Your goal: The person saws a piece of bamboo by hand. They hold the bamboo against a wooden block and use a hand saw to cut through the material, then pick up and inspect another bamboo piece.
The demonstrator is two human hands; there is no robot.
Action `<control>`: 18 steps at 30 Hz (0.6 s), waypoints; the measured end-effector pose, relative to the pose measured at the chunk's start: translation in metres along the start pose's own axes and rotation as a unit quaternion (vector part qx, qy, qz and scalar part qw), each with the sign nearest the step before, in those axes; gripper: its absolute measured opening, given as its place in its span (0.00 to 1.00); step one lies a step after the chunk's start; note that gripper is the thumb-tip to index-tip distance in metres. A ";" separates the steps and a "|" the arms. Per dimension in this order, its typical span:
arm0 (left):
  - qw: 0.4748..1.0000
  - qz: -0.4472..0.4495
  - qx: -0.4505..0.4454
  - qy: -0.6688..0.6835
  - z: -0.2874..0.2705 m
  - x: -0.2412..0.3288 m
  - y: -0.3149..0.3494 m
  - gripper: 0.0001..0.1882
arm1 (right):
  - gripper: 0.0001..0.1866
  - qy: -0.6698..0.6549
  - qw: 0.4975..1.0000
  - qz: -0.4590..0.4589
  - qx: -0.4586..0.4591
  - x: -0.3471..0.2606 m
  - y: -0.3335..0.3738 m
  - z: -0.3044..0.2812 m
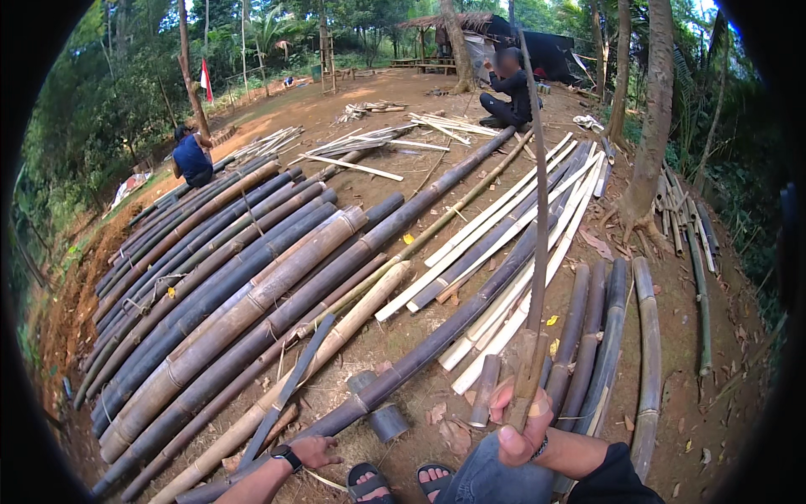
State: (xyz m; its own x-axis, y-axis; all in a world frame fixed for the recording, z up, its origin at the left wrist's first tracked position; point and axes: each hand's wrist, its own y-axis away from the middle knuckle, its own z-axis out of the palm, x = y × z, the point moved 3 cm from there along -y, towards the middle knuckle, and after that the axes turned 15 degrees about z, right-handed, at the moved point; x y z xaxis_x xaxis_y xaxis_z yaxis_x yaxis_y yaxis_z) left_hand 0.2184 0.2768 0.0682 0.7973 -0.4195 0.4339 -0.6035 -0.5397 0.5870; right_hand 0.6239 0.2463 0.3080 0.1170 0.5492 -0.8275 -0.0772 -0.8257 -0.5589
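Note:
My left hand (312, 452), a watch on its wrist, is low in view with its fingers stretched out. It is beside the near end of a long dark bamboo pole (411, 364); whether it presses on the pole I cannot tell. My right hand (522, 424) is closed around the brown, wood-like grip of a long, narrow, dark blade-like tool (540, 227), which stands nearly upright and reaches the top of the view. Under the pole is a short dark bamboo section (388, 422). A small bamboo piece (484, 393) lies close to my right hand.
Rows of bamboo poles (243, 311) cover the ground on my left, a dark flat strip (285, 392) across them. Pale split strips (478, 223) lie ahead; thick poles (646, 361) and a tree (651, 126) are at right. Two people (510, 97), (195, 157) squat farther off.

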 end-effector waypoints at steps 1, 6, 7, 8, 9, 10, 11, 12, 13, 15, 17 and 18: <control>1.000 0.001 -0.001 0.006 0.002 -0.002 0.000 0.38 | 0.17 -0.005 1.000 -0.010 0.002 0.003 0.001 0.000; 1.000 0.007 0.004 0.008 0.005 -0.001 -0.004 0.38 | 0.18 -0.067 0.995 -0.010 0.071 -0.001 -0.001 -0.003; 1.000 0.010 0.004 0.006 0.003 0.000 -0.004 0.38 | 0.17 -0.063 0.995 -0.028 0.066 0.000 -0.003 -0.004; 1.000 0.013 0.003 0.005 0.001 0.001 -0.004 0.38 | 0.16 -0.059 0.995 -0.046 0.061 0.002 -0.005 -0.005; 1.000 0.010 0.004 0.003 0.002 0.002 -0.004 0.38 | 0.15 -0.056 0.995 -0.063 0.056 0.003 -0.007 -0.007; 1.000 0.009 0.005 0.000 0.001 0.003 -0.003 0.38 | 0.14 -0.063 0.997 -0.033 0.018 0.003 -0.011 -0.008; 1.000 0.007 0.006 -0.002 0.000 0.005 -0.003 0.38 | 0.14 -0.071 0.997 -0.002 -0.019 0.004 -0.016 -0.010; 1.000 0.006 0.004 0.002 -0.002 0.007 -0.004 0.38 | 0.14 -0.081 0.995 0.028 -0.058 0.004 -0.019 -0.011; 1.000 0.019 0.007 0.005 0.003 0.008 -0.016 0.38 | 0.13 -0.050 0.995 0.069 -0.050 0.006 -0.017 -0.011; 1.000 0.007 0.014 0.004 0.003 0.008 -0.006 0.38 | 0.11 -0.028 0.988 0.148 -0.036 0.015 -0.016 -0.006; 1.000 0.006 0.021 0.004 0.003 0.008 0.002 0.37 | 0.11 -0.078 0.979 0.185 -0.046 0.009 -0.018 0.003; 1.000 0.007 0.025 0.003 0.005 0.005 0.002 0.37 | 0.11 -0.081 0.978 0.184 -0.049 0.009 -0.018 0.003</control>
State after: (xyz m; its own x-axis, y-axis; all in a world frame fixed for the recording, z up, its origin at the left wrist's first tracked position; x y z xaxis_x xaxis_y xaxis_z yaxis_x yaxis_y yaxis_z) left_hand 0.2215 0.2702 0.0683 0.7891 -0.4230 0.4454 -0.6138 -0.5700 0.5463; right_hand 0.6230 0.2665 0.3104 -0.0602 0.2182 -0.9740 0.0122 -0.9756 -0.2193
